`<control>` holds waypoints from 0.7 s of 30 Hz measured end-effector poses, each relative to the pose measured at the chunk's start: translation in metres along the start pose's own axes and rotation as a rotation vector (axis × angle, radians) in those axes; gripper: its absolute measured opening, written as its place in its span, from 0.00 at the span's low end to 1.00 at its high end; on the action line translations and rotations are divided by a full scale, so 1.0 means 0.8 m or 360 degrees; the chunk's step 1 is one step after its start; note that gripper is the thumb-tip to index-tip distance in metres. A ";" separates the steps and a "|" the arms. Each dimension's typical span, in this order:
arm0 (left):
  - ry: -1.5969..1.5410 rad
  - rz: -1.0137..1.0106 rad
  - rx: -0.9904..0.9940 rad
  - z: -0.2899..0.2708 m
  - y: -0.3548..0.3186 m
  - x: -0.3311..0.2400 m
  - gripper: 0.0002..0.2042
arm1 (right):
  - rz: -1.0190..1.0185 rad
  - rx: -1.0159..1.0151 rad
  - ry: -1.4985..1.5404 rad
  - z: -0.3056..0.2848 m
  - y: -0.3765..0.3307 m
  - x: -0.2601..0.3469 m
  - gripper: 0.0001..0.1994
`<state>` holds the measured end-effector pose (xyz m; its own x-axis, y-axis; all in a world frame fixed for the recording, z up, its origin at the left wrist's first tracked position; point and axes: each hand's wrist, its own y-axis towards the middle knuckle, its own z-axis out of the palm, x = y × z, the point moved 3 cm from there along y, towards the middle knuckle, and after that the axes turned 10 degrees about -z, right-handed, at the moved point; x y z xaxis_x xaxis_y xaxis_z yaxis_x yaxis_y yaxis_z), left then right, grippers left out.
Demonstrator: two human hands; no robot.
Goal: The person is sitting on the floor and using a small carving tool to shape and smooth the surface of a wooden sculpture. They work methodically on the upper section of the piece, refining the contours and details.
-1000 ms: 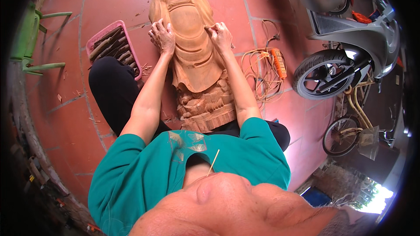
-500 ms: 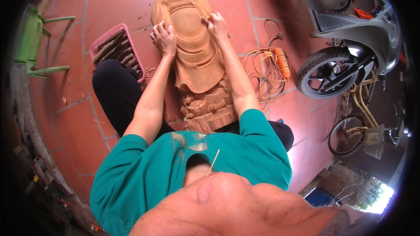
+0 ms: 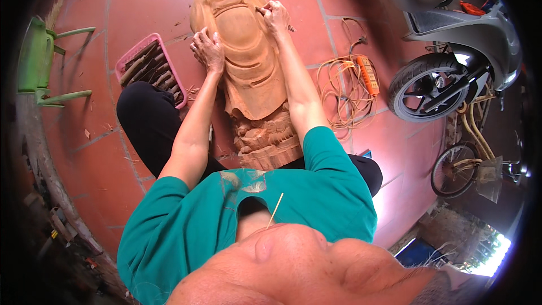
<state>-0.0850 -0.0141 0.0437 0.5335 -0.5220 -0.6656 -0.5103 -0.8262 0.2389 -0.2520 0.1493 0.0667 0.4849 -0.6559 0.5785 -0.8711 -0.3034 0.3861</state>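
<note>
A carved wooden statue (image 3: pixel 254 68) with a round belly and draped robe lies on its back on the floor, its rough-cut base toward my body. Against the statue's left flank rests my left hand (image 3: pixel 208 52), fingers bent but apart and holding nothing. Over the belly's upper right edge, my right hand (image 3: pixel 276 18) is closed around a slim carving tool (image 3: pixel 292 29). The tool's dark tip pokes out on the belly side and its handle end shows beyond the wrist; most of it is hidden in the fist.
Left of the statue, a pink basket (image 3: pixel 159 38) holds several dark-handled tools. A green chair (image 3: pixel 35 56) stands farther left. On the right lie a coiled cable (image 3: pixel 333 93) and an orange power strip (image 3: pixel 368 76), with a motorbike (image 3: pixel 429 87) and a bicycle (image 3: pixel 454 169) beyond.
My right hand has shifted slightly up and left along the statue, and its tool shows more at both ends. The left hand stays on the statue's side. The view has tilted a little.
</note>
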 end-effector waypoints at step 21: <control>0.0013 0.0054 -0.0017 0.002 -0.001 0.006 0.18 | 0.0078 -0.0115 0.0486 -0.032 -0.063 -0.044 0.04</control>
<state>-0.0831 -0.0158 0.0391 0.5217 -0.5515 -0.6509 -0.5210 -0.8101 0.2688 -0.2233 0.2051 0.0454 0.4528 -0.4273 0.7825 -0.8916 -0.2195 0.3961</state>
